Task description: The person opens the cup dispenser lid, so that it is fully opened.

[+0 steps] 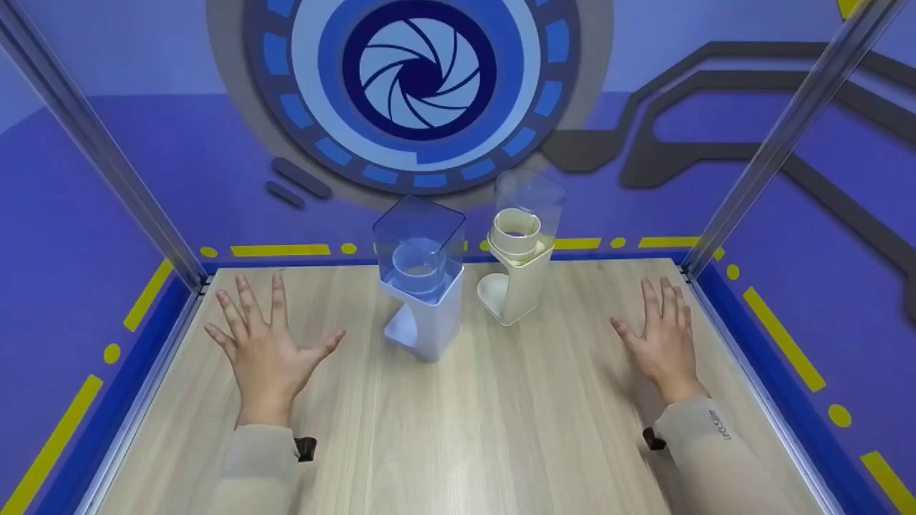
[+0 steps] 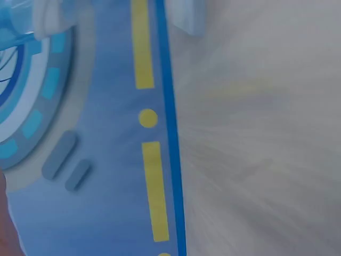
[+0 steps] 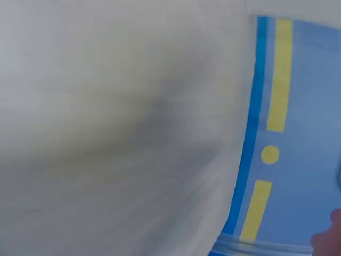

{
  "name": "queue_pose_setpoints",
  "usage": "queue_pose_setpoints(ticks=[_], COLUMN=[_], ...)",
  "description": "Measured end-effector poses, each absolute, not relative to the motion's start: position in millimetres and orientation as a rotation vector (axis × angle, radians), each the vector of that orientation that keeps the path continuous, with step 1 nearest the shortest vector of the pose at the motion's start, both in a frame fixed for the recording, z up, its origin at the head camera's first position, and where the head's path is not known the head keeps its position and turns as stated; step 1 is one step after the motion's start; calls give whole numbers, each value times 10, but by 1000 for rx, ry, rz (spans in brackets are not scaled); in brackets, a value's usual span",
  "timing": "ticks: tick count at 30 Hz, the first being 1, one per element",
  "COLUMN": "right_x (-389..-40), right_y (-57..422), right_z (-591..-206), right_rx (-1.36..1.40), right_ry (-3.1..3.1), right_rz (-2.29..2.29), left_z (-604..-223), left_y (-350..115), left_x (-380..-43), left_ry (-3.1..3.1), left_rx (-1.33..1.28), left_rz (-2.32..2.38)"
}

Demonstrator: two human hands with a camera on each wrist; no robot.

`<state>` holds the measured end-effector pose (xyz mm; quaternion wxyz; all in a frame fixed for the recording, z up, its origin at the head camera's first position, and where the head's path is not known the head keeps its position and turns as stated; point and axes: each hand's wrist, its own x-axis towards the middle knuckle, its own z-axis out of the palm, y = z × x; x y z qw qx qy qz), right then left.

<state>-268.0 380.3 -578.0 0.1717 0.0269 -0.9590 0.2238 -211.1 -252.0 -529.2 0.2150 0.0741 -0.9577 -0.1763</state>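
Observation:
Two small dispenser-like stands are on the table toward the back in the head view. The nearer one is pale blue (image 1: 438,325), with a clear square hopper on top, a round collar inside it and a low tray at its left. Behind it to the right stands a cream one (image 1: 524,290) of the same build. My left hand (image 1: 266,354) is left of the blue stand, fingers spread and holding nothing. Well right of the cream stand, my right hand (image 1: 664,347) has straight fingers and holds nothing. A sliver of each hand shows in its wrist view.
The wood-grain table (image 1: 401,450) is enclosed by blue printed walls with yellow dashes. Metal posts (image 1: 794,121) rise at the back corners, and metal rails (image 1: 136,429) run along both sides. Black clips (image 1: 305,449) stick out at both cuffs.

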Motion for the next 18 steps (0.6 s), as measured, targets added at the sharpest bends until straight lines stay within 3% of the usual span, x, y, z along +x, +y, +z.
queue_pose_setpoints(ticks=[18], right_x=[-2571], right_y=[2770], right_z=[-5800], right_rx=[158], right_ry=[-2122], right_rz=[1520], left_z=[-5342], left_y=[-1923], left_x=[-2037], left_ry=[-2186], left_rx=[34], left_rz=[-1076])
